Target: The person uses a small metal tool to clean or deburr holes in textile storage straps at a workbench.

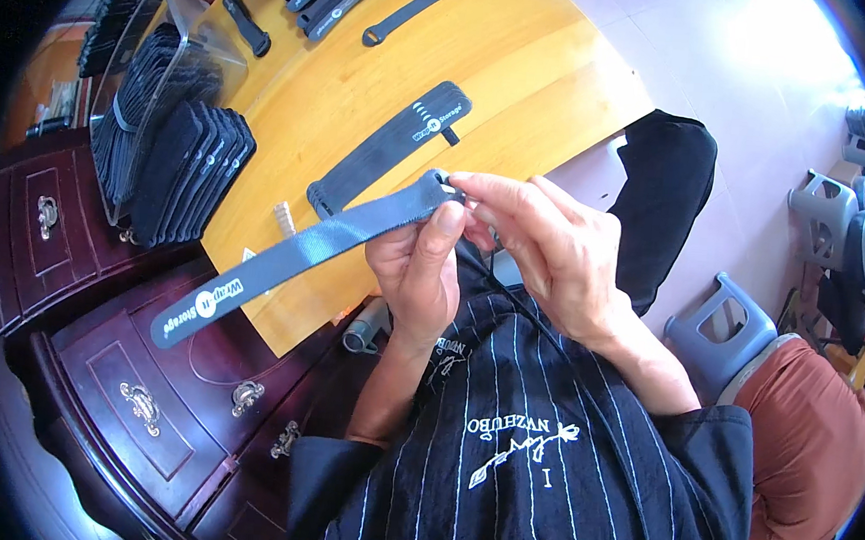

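Note:
A long black strap [324, 242] with a pale print near its rounded far end slants up to the right across the table's front corner. My left hand [417, 269] grips it near its upper end, thumb on top. At that end my right hand [559, 254] has its thumb and fingers pinched on the strap beside a small dark opening; the exact hold is partly hidden by the fingers. Just beyond my hands lies another black strap [385, 156], flat on the wooden table [527, 66]. A small black tab [450, 135] sticks out by its wide end.
Piles of black straps [194, 173] and a clear plastic bin [228, 60] stand at the left. More straps [336, 2] lie at the far edge. A beige ridged piece [285, 220] is nearby. Dark drawers [142, 405] stand lower left, a blue-grey stool [722, 320] right.

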The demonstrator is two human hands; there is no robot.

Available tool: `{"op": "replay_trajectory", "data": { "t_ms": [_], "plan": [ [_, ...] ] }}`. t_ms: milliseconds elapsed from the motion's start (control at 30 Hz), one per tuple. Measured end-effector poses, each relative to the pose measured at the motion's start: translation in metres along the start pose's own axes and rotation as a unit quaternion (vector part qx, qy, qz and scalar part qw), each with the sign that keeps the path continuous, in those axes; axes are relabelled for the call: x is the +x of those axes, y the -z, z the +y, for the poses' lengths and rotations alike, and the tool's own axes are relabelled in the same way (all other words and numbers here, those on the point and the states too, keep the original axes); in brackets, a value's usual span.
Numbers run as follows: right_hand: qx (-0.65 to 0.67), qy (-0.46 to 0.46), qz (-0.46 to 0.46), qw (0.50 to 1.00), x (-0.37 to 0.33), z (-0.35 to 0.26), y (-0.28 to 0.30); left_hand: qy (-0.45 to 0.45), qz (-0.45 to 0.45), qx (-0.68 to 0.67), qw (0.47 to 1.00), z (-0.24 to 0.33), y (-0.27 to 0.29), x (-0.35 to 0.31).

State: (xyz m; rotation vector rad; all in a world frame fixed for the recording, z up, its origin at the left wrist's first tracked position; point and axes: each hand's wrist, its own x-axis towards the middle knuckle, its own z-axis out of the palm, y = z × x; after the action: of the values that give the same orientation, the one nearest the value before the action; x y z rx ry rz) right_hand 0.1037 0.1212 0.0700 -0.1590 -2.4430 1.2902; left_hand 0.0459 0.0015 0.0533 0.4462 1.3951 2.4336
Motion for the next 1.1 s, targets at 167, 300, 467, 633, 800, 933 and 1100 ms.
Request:
{"op": "replay_trajectory", "data": {
  "t_ms": [167, 300, 467, 633, 800, 933, 1100],
  "plan": [
    [-0.057, 0.017, -0.026, 0.998, 0.004, -0.007, 0.012, 0.036, -0.004, 0.003, 0.999, 0.002, 0.008, 0.000],
    [-0.142, 0.041, -0.057, 0.987, 0.003, -0.011, 0.022, 0.092, 0.004, 0.064, 0.994, 0.011, 0.004, 0.011],
    [-0.143, 0.033, -0.061, 0.987, 0.003, -0.009, 0.022, 0.177, 0.016, -0.007, 0.984, 0.013, 0.013, 0.013],
    [0.102, -0.019, 0.018, 0.994, 0.001, 0.005, 0.005, 0.180, 0.050, -0.050, 0.981, -0.001, 0.000, 0.003],
    [0.159, -0.077, 0.052, 0.983, 0.003, -0.002, 0.003, 0.199, 0.073, 0.014, 0.977, 0.003, -0.016, -0.003],
    [0.144, -0.075, 0.029, 0.986, 0.003, 0.003, 0.008, 0.191, 0.035, 0.000, 0.981, -0.003, -0.005, -0.003],
    [0.027, -0.049, -0.032, 0.998, 0.006, -0.014, 0.024, 0.069, -0.038, 0.062, 0.995, -0.006, 0.007, 0.002]
  ]
}}
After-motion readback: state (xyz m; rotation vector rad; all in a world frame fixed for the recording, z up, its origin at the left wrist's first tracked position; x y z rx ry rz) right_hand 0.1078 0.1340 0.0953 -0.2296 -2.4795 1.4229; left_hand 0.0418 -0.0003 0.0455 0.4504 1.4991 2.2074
